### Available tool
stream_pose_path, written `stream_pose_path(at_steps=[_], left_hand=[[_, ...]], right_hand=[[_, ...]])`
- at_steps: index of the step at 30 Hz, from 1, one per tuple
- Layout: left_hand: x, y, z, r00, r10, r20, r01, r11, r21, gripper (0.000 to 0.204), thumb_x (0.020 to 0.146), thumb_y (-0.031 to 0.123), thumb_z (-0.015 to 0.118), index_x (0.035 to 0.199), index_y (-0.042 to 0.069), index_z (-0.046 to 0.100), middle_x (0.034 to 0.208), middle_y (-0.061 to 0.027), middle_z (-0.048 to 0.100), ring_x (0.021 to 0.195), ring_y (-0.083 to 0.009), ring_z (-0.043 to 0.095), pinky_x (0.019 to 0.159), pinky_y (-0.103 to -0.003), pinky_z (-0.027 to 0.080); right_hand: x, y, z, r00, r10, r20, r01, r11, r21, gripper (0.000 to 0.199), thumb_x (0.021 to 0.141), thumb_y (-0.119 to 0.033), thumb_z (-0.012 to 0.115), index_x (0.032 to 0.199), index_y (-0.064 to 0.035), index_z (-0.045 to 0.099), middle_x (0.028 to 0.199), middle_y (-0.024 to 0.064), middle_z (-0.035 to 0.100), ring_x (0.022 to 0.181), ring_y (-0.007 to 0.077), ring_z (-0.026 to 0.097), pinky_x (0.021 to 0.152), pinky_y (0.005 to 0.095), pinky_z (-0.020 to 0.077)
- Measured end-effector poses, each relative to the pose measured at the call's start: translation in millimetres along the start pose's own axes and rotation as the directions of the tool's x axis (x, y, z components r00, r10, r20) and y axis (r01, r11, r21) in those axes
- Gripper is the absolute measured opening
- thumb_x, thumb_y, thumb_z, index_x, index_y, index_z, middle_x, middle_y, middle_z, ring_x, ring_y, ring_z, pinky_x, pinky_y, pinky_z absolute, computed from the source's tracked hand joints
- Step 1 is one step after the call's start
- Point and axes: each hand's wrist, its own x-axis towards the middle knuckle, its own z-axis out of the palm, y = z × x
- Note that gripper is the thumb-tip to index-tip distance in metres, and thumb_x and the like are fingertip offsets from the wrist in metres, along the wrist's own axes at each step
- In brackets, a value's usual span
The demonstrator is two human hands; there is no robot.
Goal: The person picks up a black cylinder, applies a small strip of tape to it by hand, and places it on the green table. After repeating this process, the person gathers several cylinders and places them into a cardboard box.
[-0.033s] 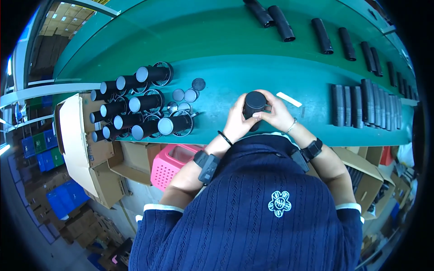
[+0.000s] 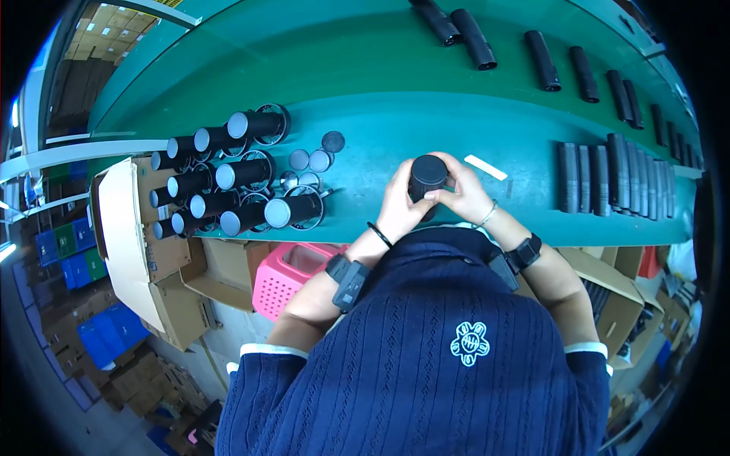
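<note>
Over the near edge of the green bench, a black cylinder [image 2: 428,172] with a round flat top stands between my two hands. My left hand [image 2: 398,199] wraps its left side, thumb at the front. From the right, my right hand [image 2: 465,194] grips the same cylinder, its thumb close to the left one. The cylinder's lower part is mostly hidden by the fingers. A white strip [image 2: 487,167] lies on the bench just right of my right hand. Several round grey caps [image 2: 321,160] and a darker disc [image 2: 333,141] lie left of my hands.
Rows of black cylinders with pale grey round ends [image 2: 242,175] stand at the left of the bench [image 2: 372,125], some with ring-shaped parts. Several black tubes [image 2: 601,178] line the right side; more lie farther back. Below the edge are a pink basket [image 2: 277,289] and cardboard boxes [image 2: 179,304].
</note>
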Motion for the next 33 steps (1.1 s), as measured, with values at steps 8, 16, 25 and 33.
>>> stream_pose_path(at_steps=[8,16,25,33], left_hand=[[-1.9,10.4,-13.7,0.998,0.025,0.052,-0.028,0.998,0.062,0.058,0.070,0.012,0.076,0.119,0.001,0.048,0.112,-0.0198,0.058,0.105,-0.0360,0.059,0.089,-0.040,0.047],[-10.7,4.0,-13.9,0.992,0.122,-0.009,-0.120,0.983,0.137,0.063,0.071,0.016,0.076,0.125,-0.001,0.048,0.114,-0.0216,0.058,0.106,-0.0391,0.058,0.089,-0.041,0.048],[9.0,6.0,-30.2,0.985,-0.010,0.174,0.017,0.999,-0.040,0.060,0.072,0.009,0.078,0.123,0.000,0.050,0.111,-0.0128,0.060,0.103,-0.0225,0.061,0.089,-0.034,0.049],[-0.6,1.1,-23.2,0.982,0.067,0.176,-0.072,0.997,0.025,0.064,0.076,0.008,0.077,0.131,0.000,0.044,0.120,-0.0130,0.057,0.111,-0.0202,0.058,0.095,-0.034,0.049]], right_hand=[[1.8,-15.0,-4.9,0.978,0.136,0.156,-0.161,0.974,0.162,0.069,0.073,-0.002,0.075,0.134,-0.0075,0.045,0.129,0.0060,0.050,0.126,0.0197,0.046,0.100,0.0367,0.0462],[-3.1,-23.2,1.4,0.991,-0.058,0.117,0.070,0.992,-0.102,0.067,0.072,-0.016,0.080,0.131,-0.0054,0.049,0.128,0.0120,0.053,0.120,0.0266,0.053,0.099,0.0374,0.0462],[3.0,-27.9,2.7,0.995,0.007,0.100,0.005,0.992,-0.124,0.068,0.073,-0.018,0.079,0.132,-0.0060,0.048,0.127,0.0088,0.048,0.122,0.0234,0.049,0.098,0.0384,0.0468],[-5.4,-36.9,1.7,0.990,-0.102,0.094,0.120,0.970,-0.213,0.067,0.073,-0.016,0.078,0.132,-0.0050,0.048,0.121,0.0117,0.052,0.114,0.0273,0.055,0.096,0.0377,0.0490]])
